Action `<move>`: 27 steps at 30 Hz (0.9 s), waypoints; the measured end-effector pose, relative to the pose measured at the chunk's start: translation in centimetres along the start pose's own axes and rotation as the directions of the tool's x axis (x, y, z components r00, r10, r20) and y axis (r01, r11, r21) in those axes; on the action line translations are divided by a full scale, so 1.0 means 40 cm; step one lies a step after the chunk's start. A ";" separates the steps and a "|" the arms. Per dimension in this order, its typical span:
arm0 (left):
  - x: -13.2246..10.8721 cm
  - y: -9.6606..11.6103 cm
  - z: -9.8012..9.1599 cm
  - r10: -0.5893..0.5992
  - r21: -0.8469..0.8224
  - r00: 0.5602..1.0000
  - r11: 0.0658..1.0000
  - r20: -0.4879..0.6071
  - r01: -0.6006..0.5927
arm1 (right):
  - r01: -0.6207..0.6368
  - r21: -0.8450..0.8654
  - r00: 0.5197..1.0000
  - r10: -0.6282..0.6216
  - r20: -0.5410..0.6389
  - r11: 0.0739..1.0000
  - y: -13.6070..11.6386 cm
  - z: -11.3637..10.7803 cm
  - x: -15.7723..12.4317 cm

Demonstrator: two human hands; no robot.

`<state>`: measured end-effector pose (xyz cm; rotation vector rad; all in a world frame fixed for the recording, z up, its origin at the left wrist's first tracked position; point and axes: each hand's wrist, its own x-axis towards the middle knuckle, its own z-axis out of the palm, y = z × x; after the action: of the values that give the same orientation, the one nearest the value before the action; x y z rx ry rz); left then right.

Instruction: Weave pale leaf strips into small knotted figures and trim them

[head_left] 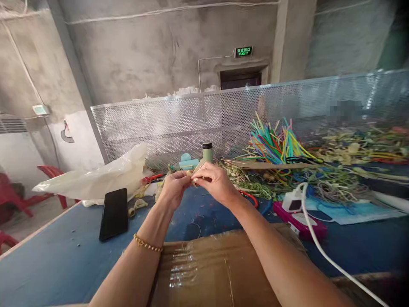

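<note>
My left hand (174, 185) and my right hand (214, 181) meet above the blue table (57, 260), fingers pinched together on a small pale yellowish piece (194, 174) held between them. What the piece is I cannot make out. A gold bead bracelet (147, 244) circles my left wrist. Both forearms reach over a taped cardboard box (211, 273) at the near edge.
A black phone (113, 214) lies left of my hands, beside a crumpled plastic bag (102, 177). Behind the hands stand a green bottle (207, 152) and a perforated metal screen (191, 119). Colourful sticks (275, 143), green scraps, a pink power strip (300, 219) with white cable lie right.
</note>
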<state>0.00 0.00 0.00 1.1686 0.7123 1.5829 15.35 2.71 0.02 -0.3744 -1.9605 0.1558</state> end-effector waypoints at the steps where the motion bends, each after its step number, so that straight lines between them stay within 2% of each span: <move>1: -0.001 0.001 -0.001 -0.001 0.008 1.000 1.000 0.019 0.001 | 0.004 0.005 1.000 -0.004 -0.001 1.000 0.002 0.001 -0.001; 5: -0.002 0.004 -0.005 0.006 0.068 0.998 0.998 0.063 -0.010 | 0.002 -0.036 1.000 -0.002 0.005 0.999 0.002 0.002 -0.003; 9: -0.005 0.004 -0.001 0.064 0.186 0.998 0.980 0.011 -0.064 | -0.017 -0.183 1.000 0.020 0.013 0.983 -0.017 -0.004 -0.003; 14: -0.013 0.003 0.012 0.108 0.279 0.994 0.954 0.029 -0.111 | -0.004 -0.409 0.997 -0.027 -0.069 0.913 -0.045 -0.011 0.003; 16: -0.016 0.004 0.015 0.112 0.328 0.993 0.937 0.041 -0.120 | -0.018 -0.446 0.995 -0.029 -0.098 0.895 -0.044 -0.012 0.004; 19: -0.018 0.009 0.014 0.097 0.378 0.986 0.915 0.132 -0.141 | -0.056 -0.385 0.994 0.015 -0.109 0.921 -0.032 -0.012 0.006; 22: -0.020 0.016 0.012 0.084 0.426 0.972 0.888 0.218 -0.173 | -0.158 -0.250 0.987 0.147 -0.065 0.955 -0.021 -0.014 0.007; 27: -0.023 0.022 0.008 0.110 0.496 0.958 0.837 0.265 -0.233 | -0.375 -0.032 0.927 0.376 0.019 0.926 -0.028 -0.022 0.009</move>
<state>-0.01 -1.17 0.56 1.8312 0.9400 1.4016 15.80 1.74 1.00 -0.7702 -1.8992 0.3810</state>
